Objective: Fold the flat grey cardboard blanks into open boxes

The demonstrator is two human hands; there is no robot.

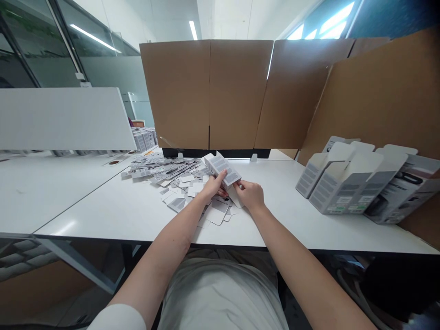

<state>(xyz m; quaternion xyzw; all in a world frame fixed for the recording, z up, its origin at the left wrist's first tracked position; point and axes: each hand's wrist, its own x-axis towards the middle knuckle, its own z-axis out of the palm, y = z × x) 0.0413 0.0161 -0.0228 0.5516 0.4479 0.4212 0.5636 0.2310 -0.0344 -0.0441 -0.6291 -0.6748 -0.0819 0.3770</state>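
A small white and grey printed carton [225, 168] is tilted between my two hands above the table. My left hand [213, 187] grips its lower left side, thumb on the printed face and fingers underneath. At the carton's lower right end, my right hand [250, 193] pinches a white flap [235, 197] between thumb and fingers. Flat, unfolded cartons [161, 169] lie in a loose spread to the left of my hands. More flat printed pieces [218, 211] lie on the table under them.
Several folded cartons with raised flaps [347, 183] stand at the right on the white table [282, 229]. A tall cardboard screen [237, 91] closes off the back and right side. A white divider panel [65, 119] stands at the left, with stacked cartons [144, 138] near its end.
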